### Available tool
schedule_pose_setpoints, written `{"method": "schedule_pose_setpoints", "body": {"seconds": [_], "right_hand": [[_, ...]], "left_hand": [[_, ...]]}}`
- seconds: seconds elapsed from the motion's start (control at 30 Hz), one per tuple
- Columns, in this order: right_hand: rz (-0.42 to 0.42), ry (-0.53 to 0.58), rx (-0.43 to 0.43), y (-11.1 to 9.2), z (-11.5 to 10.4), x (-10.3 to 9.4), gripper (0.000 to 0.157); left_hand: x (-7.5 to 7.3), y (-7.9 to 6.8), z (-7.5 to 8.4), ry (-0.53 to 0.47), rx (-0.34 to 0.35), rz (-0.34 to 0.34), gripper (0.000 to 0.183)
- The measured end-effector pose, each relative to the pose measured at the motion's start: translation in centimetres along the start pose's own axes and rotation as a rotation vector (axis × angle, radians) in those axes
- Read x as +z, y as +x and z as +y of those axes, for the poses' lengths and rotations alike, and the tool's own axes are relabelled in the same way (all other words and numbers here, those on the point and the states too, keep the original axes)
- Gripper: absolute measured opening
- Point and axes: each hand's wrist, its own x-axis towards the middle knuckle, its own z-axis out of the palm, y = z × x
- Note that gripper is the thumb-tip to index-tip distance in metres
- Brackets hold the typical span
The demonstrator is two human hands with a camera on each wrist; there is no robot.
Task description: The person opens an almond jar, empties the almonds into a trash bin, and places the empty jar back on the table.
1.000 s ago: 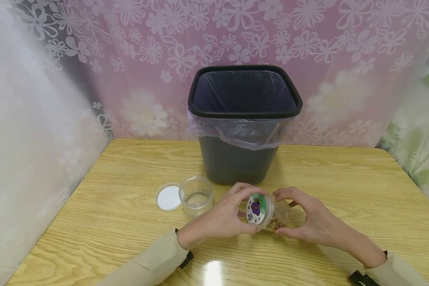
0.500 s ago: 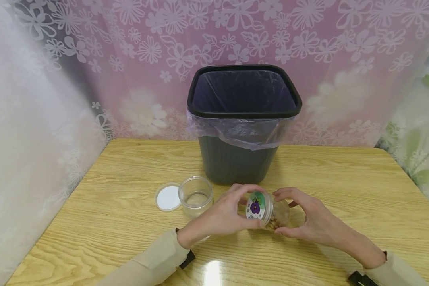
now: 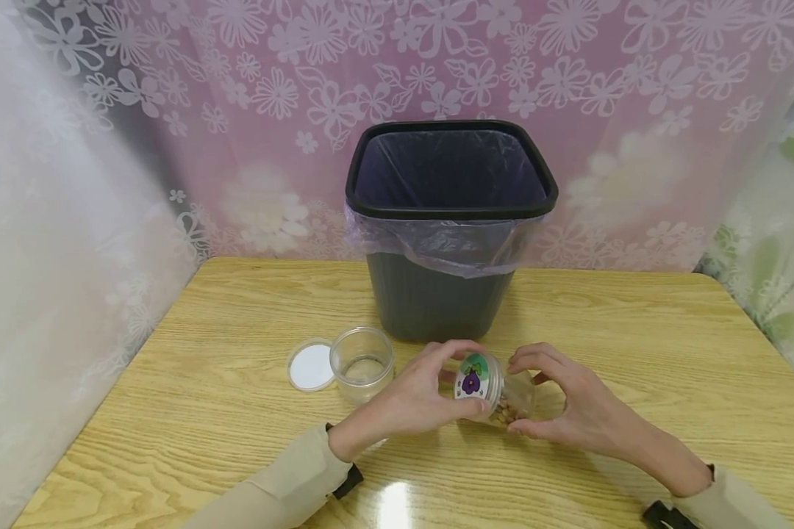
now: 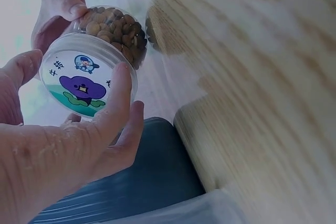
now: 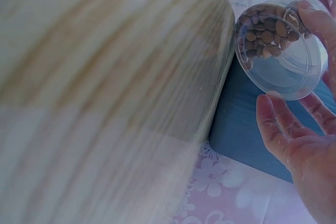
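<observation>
A clear plastic jar (image 3: 519, 397), partly filled with brown nut-like pieces (image 4: 115, 30), lies tilted between both hands, its lid turned toward the left. My left hand (image 3: 413, 400) grips the round lid (image 3: 473, 376), which has a purple cartoon and lettering, with thumb and fingers on its rim. The right hand (image 3: 578, 404) holds the jar's base end between thumb and fingers. In the right wrist view the pieces have gathered on one side of the jar. Left of the hands stands a second clear jar (image 3: 364, 393), uncapped, beside a white-centred lid (image 3: 311, 367) lying flat.
A dark bin (image 3: 440, 301) with a purple-tinted liner stands on the wood-grain table (image 3: 635, 330), just beyond the hands. A floral curtain (image 3: 271, 147) hangs behind the table. Pale curtains close off both sides.
The lid's picture has turned a little and its lower print is now covered by the left thumb, which has moved up slightly. More of the brown pieces show. The right hand has barely moved.
</observation>
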Motion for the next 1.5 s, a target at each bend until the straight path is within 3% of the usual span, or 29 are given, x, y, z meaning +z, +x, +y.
{"method": "schedule_pose_setpoints", "body": {"seconds": [0.37,0.93,1.5], "right_hand": [[-0.004,0.008,0.012,-0.11,-0.04,0.04,0.074],[-0.019,0.033,0.041,-0.08,-0.27,-0.07,0.066],[-0.017,0.02,0.033,0.18,-0.16,-0.11,0.068]], "left_hand": [[-0.27,-0.05,0.05,-0.071,0.056,-0.029,0.082],[-0.31,0.0,-0.34,-0.161,0.045,-0.047,0.074],[-0.55,0.13,-0.44,-0.052,-0.006,-0.016,0.068]]}}
